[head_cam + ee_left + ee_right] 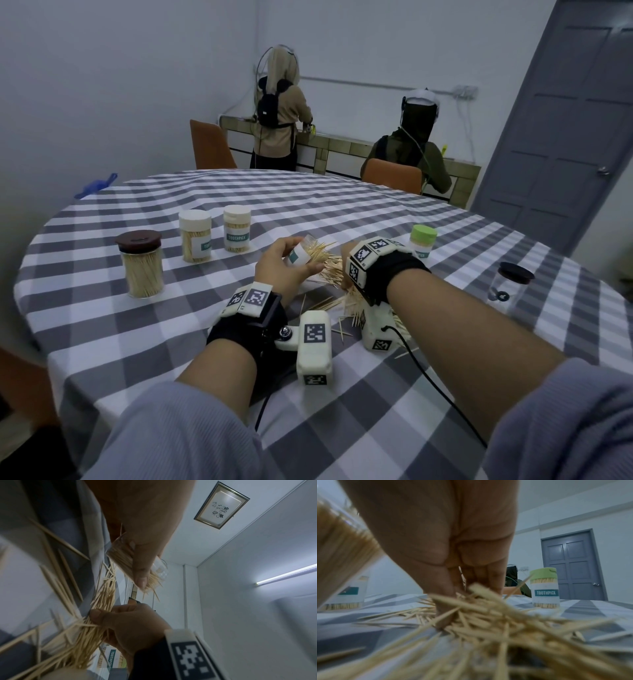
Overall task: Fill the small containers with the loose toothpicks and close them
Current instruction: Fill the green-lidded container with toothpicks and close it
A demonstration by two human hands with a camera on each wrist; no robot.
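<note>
A person sits at a round surface [102,308] covered in a grey and white checked cloth. Their left hand [279,265] grips a small clear container [301,253], tilted on its side just above the cloth, its open mouth facing right and partly filled with toothpicks whose tips stick out. Their right hand [346,260] is beside that mouth, fingers [493,577] and thumb curled down into a loose pile of toothpicks [337,287] on the cloth, pinching a bunch of them. More toothpicks lie scattered nearer the person, between the two wrists. To the left stand three closed, filled containers: a clear jar with a brown lid [140,263] nearest, then two white-lidded ones [194,236] [237,229] side by side further back, both with teal labels. Just behind the right hand stands a green-lidded container [423,243], also full and labelled "TOOTHPICK". Well off to the right is a clear jar with a dark lid [510,284] that holds no visible toothpicks. Both wrists wear black straps carrying white camera units with square markers. In the background, two people with their backs turned work at a counter along the wall, beside a grey door [565,137].
</note>
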